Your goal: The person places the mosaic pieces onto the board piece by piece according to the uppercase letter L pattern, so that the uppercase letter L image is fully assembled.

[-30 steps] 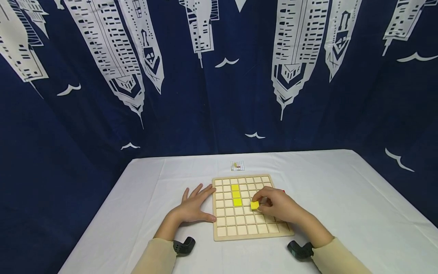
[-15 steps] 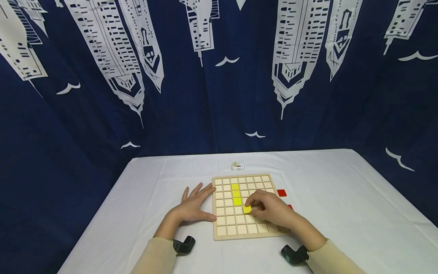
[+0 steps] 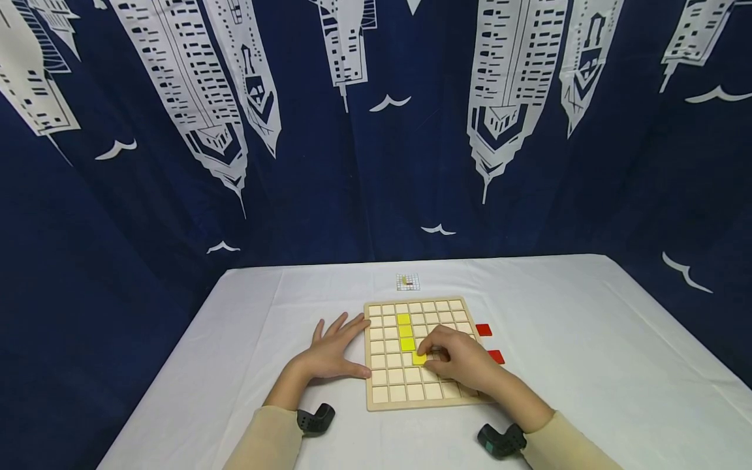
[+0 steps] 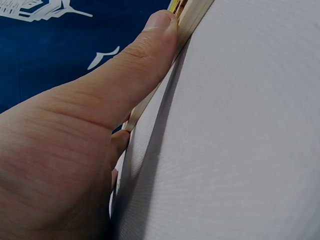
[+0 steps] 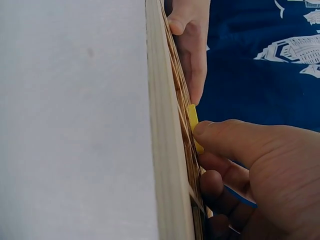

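Observation:
A wooden grid board (image 3: 414, 394) lies on the white cloth. Three yellow square tiles (image 3: 405, 331) sit in one column of it, towards the upper left. My right hand (image 3: 464, 356) pinches another yellow tile (image 5: 195, 122) between thumb and fingers. In the head view this tile is at a cell just below and right of the column's lowest one; in the right wrist view it stands up from the grid surface. My left hand (image 3: 330, 356) is spread at the board's left side, thumb and fingertips touching the edge. In the left wrist view its thumb (image 4: 145, 55) overlaps the wooden rim.
Two red tiles (image 3: 484, 329) (image 3: 496, 356) lie by the board's right edge, partly beside my right hand. Beyond the board is a small printed grid card (image 3: 408, 282). A navy curtain (image 3: 352, 196) with white buildings hangs behind the table.
My right hand has carried the yellow tile left across the board, towards the column's lower end. The red tiles on the right are now uncovered. My left hand has stayed put.

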`<state>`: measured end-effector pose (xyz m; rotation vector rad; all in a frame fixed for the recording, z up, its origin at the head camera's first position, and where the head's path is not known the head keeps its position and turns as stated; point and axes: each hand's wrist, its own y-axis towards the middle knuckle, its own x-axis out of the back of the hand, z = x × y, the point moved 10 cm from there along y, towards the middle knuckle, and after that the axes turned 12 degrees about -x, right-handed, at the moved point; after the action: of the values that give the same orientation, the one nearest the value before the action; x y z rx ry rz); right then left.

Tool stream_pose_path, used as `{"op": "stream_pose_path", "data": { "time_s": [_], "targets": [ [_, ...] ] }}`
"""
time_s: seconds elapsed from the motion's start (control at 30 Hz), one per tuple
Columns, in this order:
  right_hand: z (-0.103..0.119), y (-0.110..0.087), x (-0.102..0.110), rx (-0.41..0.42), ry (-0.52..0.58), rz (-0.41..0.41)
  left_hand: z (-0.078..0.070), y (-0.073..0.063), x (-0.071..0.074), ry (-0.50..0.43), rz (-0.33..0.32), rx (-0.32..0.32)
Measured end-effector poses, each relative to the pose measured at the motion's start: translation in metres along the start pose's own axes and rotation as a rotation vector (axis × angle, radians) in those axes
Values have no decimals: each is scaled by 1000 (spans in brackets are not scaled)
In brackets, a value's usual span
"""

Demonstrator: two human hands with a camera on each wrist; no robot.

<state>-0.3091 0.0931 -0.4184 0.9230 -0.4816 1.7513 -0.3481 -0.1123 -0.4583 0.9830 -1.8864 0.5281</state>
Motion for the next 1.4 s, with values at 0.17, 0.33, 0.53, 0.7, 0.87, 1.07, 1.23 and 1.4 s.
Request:
{"op": "stream_pose_path", "data": {
  "time_s": [0.17, 0.33, 0.53, 0.7, 0.87, 1.07, 1.23, 1.4],
  "targets": [
    [0, 0, 0, -6, 3, -10, -1, 0, 1, 5, 2, -3],
    [-2, 0, -2, -17, 34, 8, -1, 0, 0, 0, 1, 0],
    [1, -1, -4, 7, 13, 29, 0, 0, 0, 4, -2, 4],
    [4, -2, -5, 21, 7, 44, -1, 0, 0, 8, 1, 3],
    [5, -2, -8, 39, -8, 64, -1, 0, 1, 2, 1, 3],
    [5, -2, -8, 45, -13, 63, -2, 0, 1, 5, 3, 7],
    [3, -2, -8, 29, 15, 71, -1, -1, 0, 8, 10, 13],
    [3, -3, -7, 10, 31, 83, -1, -1, -1, 7, 9, 12]
  ]
}}
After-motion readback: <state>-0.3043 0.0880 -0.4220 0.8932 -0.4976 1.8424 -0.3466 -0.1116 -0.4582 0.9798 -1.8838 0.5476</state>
